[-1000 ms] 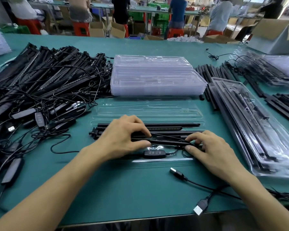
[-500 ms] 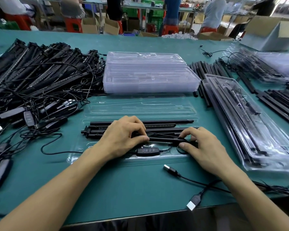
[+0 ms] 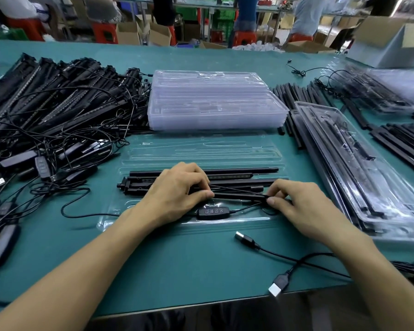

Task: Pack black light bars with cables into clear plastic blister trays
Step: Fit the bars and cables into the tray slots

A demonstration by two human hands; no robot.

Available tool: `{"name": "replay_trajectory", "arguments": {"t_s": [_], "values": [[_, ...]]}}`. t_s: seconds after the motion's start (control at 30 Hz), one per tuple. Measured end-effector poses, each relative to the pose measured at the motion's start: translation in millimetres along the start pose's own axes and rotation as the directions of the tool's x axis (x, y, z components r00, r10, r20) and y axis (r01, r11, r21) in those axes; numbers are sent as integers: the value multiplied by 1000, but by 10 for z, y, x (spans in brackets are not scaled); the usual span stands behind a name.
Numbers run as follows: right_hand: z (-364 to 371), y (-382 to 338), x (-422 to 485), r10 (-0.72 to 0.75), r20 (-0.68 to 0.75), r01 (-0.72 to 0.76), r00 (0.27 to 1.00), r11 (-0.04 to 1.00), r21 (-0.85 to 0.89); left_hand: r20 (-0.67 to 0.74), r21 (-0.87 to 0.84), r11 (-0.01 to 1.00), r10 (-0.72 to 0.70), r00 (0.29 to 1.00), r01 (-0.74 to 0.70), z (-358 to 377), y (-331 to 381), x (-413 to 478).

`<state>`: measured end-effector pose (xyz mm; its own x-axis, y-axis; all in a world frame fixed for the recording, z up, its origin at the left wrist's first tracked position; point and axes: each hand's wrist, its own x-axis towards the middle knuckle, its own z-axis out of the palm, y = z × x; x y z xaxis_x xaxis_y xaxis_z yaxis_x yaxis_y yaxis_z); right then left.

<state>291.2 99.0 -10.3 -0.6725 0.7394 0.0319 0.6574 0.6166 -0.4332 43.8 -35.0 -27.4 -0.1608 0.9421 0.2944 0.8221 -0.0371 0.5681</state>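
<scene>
Both hands, left hand (image 3: pixel 177 189) and right hand (image 3: pixel 304 206), pinch one light bar (image 3: pixel 237 195) over the open tray (image 3: pixel 201 151). Several bars sit inside; cable and closing remain

- one head-worn camera looked forward and down across the green table (image 3: pixel 201 271); wide-angle, edges bowed
- it sat close above the left hand (image 3: pixel 177 189) and right hand (image 3: pixel 306 209), both near mid-frame; other people (image 3: pixel 306 15) lined the far top edge
</scene>
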Motion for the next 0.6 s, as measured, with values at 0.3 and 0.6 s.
{"name": "replay_trajectory", "arguments": {"t_s": [0.3,0.6], "values": [[-164,180,-8,-75,-39,73,996,997,-35,18,44,998,-56,998,55,3,-3,7],[1,-77,7,-104,62,102,993,994,46,-57,107,994,6,998,0,45,-1,-33]]}}
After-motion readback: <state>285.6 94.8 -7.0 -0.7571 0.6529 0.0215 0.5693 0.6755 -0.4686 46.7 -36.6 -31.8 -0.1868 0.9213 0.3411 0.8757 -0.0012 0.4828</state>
